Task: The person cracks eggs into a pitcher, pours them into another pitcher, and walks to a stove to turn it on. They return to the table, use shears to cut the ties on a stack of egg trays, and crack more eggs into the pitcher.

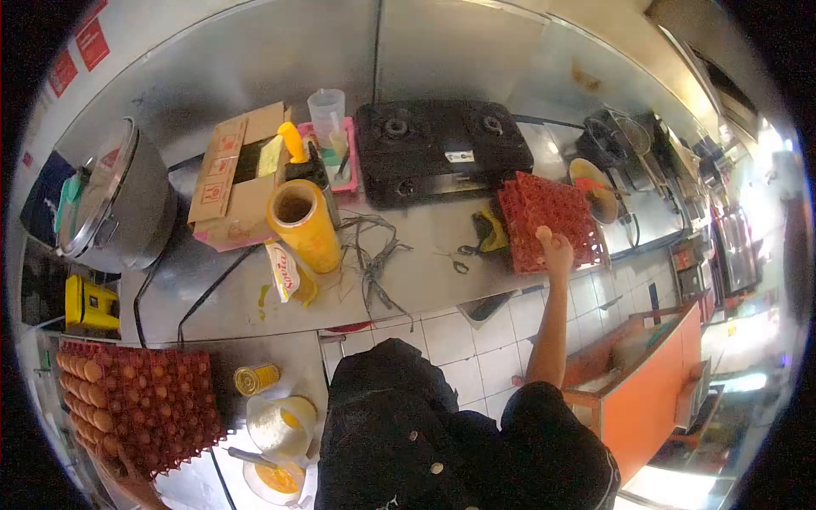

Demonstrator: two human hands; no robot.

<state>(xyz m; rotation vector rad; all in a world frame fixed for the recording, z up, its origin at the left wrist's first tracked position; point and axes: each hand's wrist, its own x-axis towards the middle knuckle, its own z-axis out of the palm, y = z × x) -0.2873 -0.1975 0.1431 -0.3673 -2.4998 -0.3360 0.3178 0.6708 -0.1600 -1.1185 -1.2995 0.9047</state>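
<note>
My right hand [554, 246] is at the front edge of a stack of red egg trays [544, 208] on the steel counter, its fingers bent against the tray. At the lower left, my left hand [112, 457] is by the near left edge of another red egg tray [161, 399]; its fingers are hard to make out. Brown eggs [89, 395] fill the left columns of that tray. Beside it are a yellow can [257, 379], a white container [274, 429] with something yellow inside, and a bowl of orange-yellow liquid [276, 478].
A black two-burner stove [444, 149] stands at the back. Left of it are a cardboard box [225, 183], a yellow film roll [308, 234] and a large pot [127, 204]. Dark strings [374, 259] lie mid-counter. An orange cabinet [650, 391] stands at the right.
</note>
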